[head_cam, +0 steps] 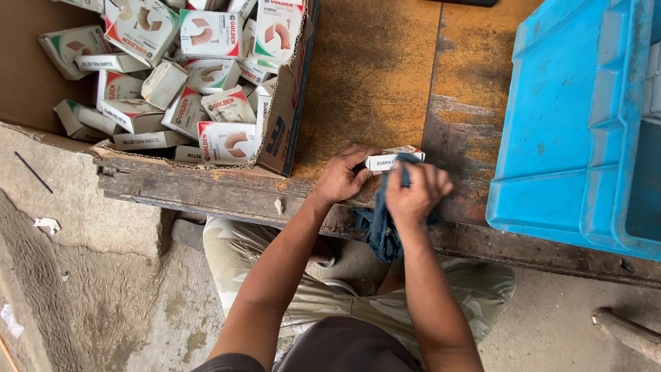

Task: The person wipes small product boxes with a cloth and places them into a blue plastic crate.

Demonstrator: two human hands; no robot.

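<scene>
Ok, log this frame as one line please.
left hand: holds small white box on bench | right hand: presses dark cloth on box | carton of boxes left | blue crate right

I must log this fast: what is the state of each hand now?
Left hand: closed on a small white box on the wooden bench.
Right hand: closed on a dark blue cloth, pressed against the box.

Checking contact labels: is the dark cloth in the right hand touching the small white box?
Touching. The head view shows the dark cloth in the right hand lying over the small white box, which the left hand holds.
</scene>
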